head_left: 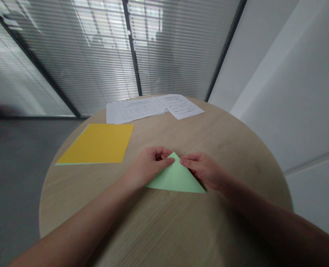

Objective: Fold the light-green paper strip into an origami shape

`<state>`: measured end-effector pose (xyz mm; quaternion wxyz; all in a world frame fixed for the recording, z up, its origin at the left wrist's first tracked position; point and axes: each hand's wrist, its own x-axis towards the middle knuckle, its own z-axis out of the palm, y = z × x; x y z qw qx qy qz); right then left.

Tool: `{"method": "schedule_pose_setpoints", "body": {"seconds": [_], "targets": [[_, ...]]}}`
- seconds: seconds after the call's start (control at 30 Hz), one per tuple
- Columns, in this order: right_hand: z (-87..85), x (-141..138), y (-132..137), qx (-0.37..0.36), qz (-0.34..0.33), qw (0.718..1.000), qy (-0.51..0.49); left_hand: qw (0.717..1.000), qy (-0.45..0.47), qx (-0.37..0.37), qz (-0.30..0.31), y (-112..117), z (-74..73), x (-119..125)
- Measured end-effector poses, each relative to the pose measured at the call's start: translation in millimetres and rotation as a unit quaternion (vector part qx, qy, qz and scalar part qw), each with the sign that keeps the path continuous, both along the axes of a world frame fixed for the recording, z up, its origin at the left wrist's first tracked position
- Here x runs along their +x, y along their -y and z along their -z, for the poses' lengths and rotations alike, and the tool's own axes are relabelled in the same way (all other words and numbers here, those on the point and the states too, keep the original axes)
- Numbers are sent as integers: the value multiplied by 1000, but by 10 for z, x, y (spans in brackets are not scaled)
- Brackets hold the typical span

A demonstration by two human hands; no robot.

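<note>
A light green sheet of paper [177, 178], folded into a triangle, rests on the round wooden table [164, 230]. Its peak points away from me and its long edge lies toward me. My left hand [153, 163] pinches the left slope close to the peak, thumb on top and fingers behind. On the opposite side, my right hand [201, 167] grips the right slope near the peak between thumb and fingers. The left corner of the triangle is partly covered by my left hand.
A yellow sheet [100, 142] with green edges showing beneath it lies at the left of the table. Printed white papers [142, 109] overlap along the far edge. Behind stand glass panels with blinds [178, 48]; a white wall [300, 92] rises at right.
</note>
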<state>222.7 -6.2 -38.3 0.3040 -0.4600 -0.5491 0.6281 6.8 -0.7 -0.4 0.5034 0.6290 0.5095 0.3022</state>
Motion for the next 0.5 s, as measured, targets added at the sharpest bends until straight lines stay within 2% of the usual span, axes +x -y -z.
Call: {"method": "schedule_pose_setpoints", "body": {"seconds": [0.1,0.2,0.3,0.37,0.43,0.5], "targets": [[32,22,-51,80,21,995,62,999,-25,18,12,-16,35,-11],[30,1,-62,143,15,984,107,998,-44,42,21,-19,57,-18],[8,-18,-54,179,-2,976,128,997,-35,66,30,-30,77,-27],[-10,16,-76,196,9,972,131,998,-20,56,36,-49,85,-40],[-28,99,-132,222,58,965,131,999,9,32,10,-73,81,-57],[-43,201,-203,231,145,956,105,997,60,7,-52,-90,64,-74]]}}
